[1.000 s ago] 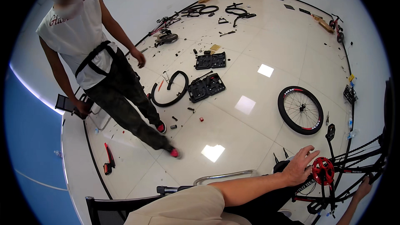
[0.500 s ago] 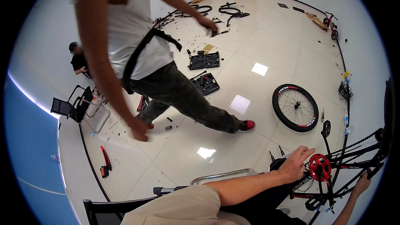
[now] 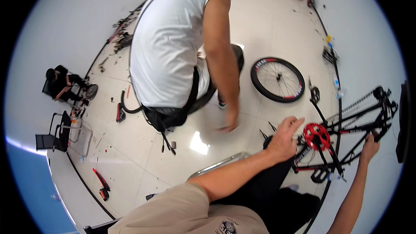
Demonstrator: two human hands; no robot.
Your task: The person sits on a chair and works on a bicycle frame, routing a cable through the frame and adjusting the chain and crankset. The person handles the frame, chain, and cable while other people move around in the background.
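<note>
A black bicycle frame (image 3: 352, 128) with a red chainring (image 3: 316, 137), chain and cranks leans at my right side. My left hand (image 3: 284, 142) is beside the chainring, its fingers stretched toward it and apart; I see nothing held in it. Lower fingers are partly hidden by the back of the hand. My right hand (image 3: 369, 148) is closed round a tube at the rear end of the frame. One pedal (image 3: 320, 175) hangs below the chainring and another pedal (image 3: 315, 94) points up above it.
A person in a white sleeveless top (image 3: 171, 47) is bent low just ahead. A loose wheel (image 3: 277, 79) lies on the tiled floor beyond my left hand. At left are another seated person (image 3: 65, 84), a black chair (image 3: 60, 134) and a red-black part (image 3: 102, 185).
The person in white has gone from striding across to bending low, back toward me. My view has shifted, so frame, wheel and hands appear higher and further left. Both hands keep their places.
</note>
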